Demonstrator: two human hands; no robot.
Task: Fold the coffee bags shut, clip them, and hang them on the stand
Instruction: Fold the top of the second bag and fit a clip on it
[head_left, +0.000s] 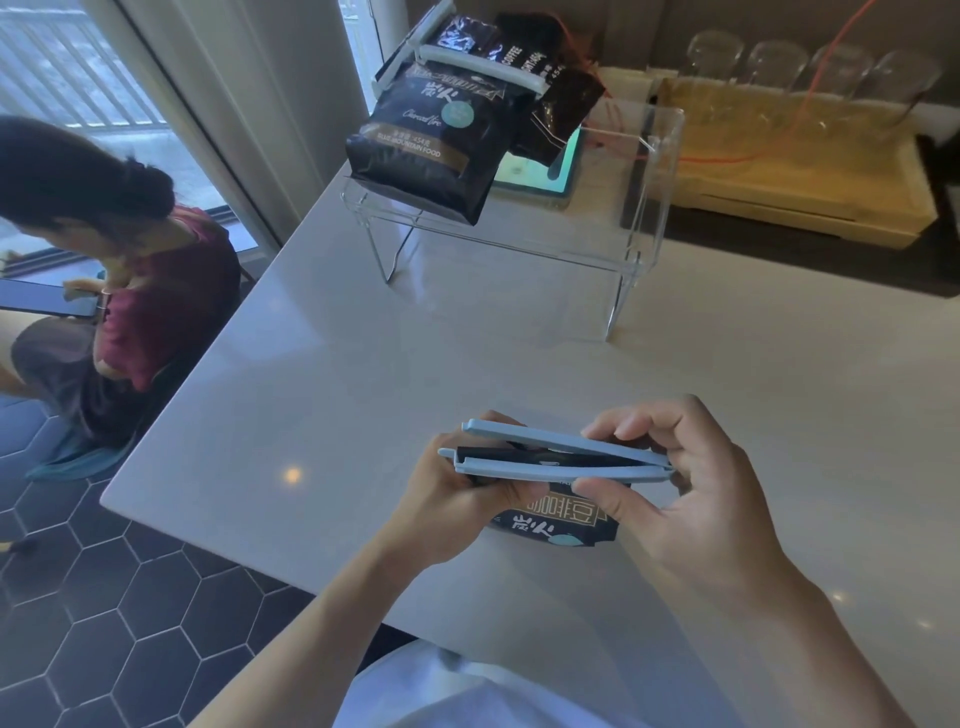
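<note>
A black coffee bag stands on the white table in front of me. Its folded top lies between the two arms of a long pale blue clip, whose arms are still apart at the left end. My left hand grips the bag's top and the clip's left end. My right hand pinches the clip near its hinged right end. Farther back, a clear acrylic stand carries two black coffee bags: one large bag closed with a white clip, and a smaller bag behind it.
A person in a red top sits at the table's left side with a phone. A tablet lies behind the stand. A wooden rack with several glasses stands at the back right. Dark hexagon floor tiles lie below the table's left edge.
</note>
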